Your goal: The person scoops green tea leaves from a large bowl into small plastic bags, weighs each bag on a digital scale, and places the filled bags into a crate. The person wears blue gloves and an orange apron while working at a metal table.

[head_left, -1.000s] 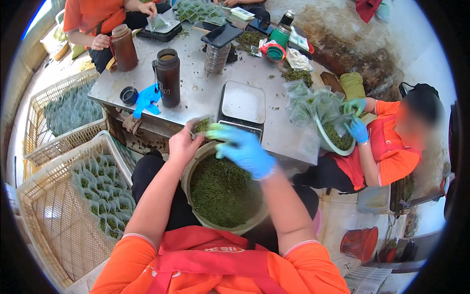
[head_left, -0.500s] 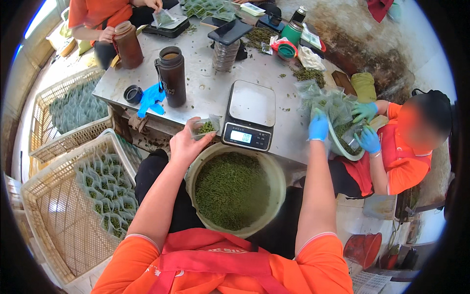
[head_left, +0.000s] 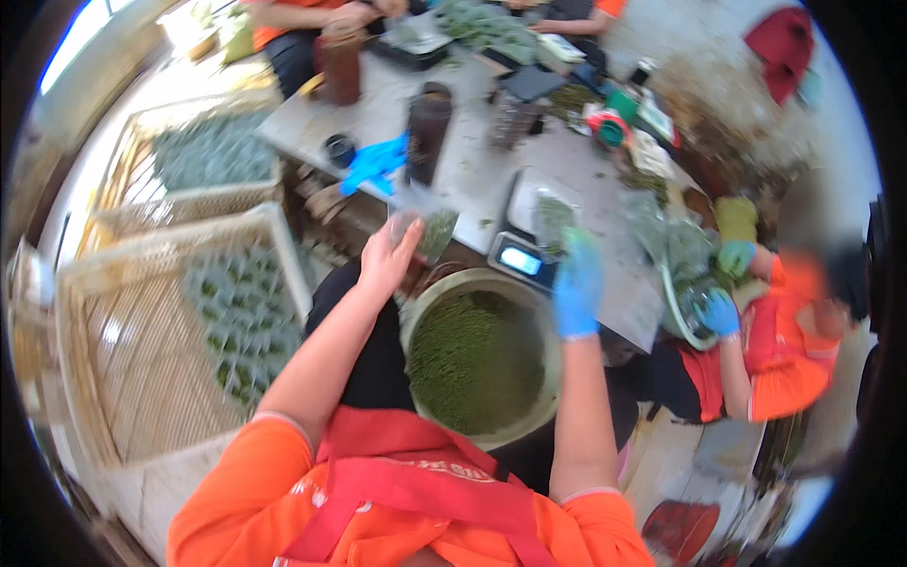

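My left hand [head_left: 385, 259], bare, pinches a small clear plastic bag [head_left: 438, 232] with green bits in it, above the table's near edge. My right hand [head_left: 579, 288], in a blue glove, is closed at the edge of another filled plastic bag [head_left: 552, 223]. That bag is over the platform of a digital scale [head_left: 522, 259], whose display is lit. Motion blurs the right fingers, and whether the bag rests on the platform is unclear. Below both hands, between my legs, stands a pale round tub [head_left: 413, 348] of small green pieces.
Two plastic crates [head_left: 104, 248] with filled bags stand at the left. The metal table [head_left: 619, 307] carries a dark bottle [head_left: 430, 132], a blue glove [head_left: 376, 165] and a phone [head_left: 531, 83]. A co-worker [head_left: 784, 331] handles bags over a basin [head_left: 673, 307]; others work across the table.
My right hand has come from the basin at the right to the scale, bringing a bag. My left hand has raised its bag away from the scale's left side. The whole view has shifted.
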Action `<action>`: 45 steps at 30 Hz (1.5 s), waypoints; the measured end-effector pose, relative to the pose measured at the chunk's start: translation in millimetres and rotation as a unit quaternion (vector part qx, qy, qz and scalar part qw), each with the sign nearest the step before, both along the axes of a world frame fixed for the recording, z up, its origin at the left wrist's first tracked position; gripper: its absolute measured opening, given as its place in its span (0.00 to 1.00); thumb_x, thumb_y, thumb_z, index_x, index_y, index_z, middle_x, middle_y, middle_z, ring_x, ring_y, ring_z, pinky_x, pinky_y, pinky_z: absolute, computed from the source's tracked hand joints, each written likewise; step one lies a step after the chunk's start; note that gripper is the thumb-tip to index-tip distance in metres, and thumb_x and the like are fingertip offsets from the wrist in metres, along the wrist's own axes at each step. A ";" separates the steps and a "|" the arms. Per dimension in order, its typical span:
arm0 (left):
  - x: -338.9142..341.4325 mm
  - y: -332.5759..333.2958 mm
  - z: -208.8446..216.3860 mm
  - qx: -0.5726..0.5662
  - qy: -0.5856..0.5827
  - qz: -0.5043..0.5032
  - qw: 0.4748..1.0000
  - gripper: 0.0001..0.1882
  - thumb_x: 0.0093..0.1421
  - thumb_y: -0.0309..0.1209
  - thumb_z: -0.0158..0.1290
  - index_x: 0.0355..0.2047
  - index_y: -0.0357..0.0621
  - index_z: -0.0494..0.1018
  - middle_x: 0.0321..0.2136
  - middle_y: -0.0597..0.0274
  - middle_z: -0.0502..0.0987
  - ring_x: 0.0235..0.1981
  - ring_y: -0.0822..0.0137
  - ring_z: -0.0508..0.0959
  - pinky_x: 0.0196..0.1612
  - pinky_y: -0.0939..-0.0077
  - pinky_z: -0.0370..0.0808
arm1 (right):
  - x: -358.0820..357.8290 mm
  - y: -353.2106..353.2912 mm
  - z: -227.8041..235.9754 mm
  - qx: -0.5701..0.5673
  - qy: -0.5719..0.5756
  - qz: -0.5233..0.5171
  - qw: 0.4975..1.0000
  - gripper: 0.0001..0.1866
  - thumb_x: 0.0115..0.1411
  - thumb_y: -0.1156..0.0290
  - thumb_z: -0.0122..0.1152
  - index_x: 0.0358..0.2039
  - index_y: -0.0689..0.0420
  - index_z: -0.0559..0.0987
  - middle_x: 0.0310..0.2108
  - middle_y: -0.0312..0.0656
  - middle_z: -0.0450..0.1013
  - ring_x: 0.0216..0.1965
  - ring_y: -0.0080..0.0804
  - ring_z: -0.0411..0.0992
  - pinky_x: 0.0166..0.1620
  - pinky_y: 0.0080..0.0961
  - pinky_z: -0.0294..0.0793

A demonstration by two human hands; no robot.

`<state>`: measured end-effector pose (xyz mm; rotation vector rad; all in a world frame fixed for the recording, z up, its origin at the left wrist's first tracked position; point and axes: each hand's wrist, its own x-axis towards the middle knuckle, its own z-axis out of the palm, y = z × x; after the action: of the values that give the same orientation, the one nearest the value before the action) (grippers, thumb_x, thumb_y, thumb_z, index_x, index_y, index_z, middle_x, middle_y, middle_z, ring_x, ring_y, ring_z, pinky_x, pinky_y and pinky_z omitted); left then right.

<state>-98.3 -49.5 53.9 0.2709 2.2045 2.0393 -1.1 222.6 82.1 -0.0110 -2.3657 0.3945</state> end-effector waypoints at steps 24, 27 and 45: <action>-32.8 -484.1 -127.1 -0.351 -0.078 0.439 0.823 0.33 0.57 0.55 0.41 0.48 0.38 0.68 0.41 0.40 0.74 0.39 0.46 0.76 0.45 0.56 0.70 | 116.4 -66.1 -89.0 -0.422 -0.269 0.084 0.862 0.14 0.60 0.79 0.49 0.46 0.65 0.74 0.47 0.45 0.72 0.44 0.30 0.71 0.46 0.25 0.72; -41.9 -447.2 -133.7 -0.472 -0.122 0.363 0.794 0.33 0.55 0.55 0.43 0.52 0.44 0.66 0.45 0.41 0.72 0.48 0.45 0.72 0.50 0.54 0.66 | 122.7 -62.7 -99.4 -0.325 -0.320 0.029 0.889 0.15 0.58 0.76 0.52 0.46 0.63 0.74 0.47 0.46 0.72 0.47 0.32 0.71 0.51 0.27 0.68; -4.8 -128.7 -3.7 -0.298 0.361 0.068 0.881 0.17 0.52 0.31 0.55 0.44 0.46 0.72 0.37 0.53 0.76 0.41 0.53 0.75 0.45 0.65 0.70 | 119.0 -87.4 -136.5 -0.264 -0.468 -0.016 0.843 0.10 0.51 0.60 0.57 0.30 0.51 0.78 0.30 0.48 0.74 0.33 0.49 0.73 0.38 0.40 0.72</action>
<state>-103.1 -178.1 50.2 0.9405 3.2264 1.2916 117.9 135.2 -54.4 -0.6330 -3.0855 1.2442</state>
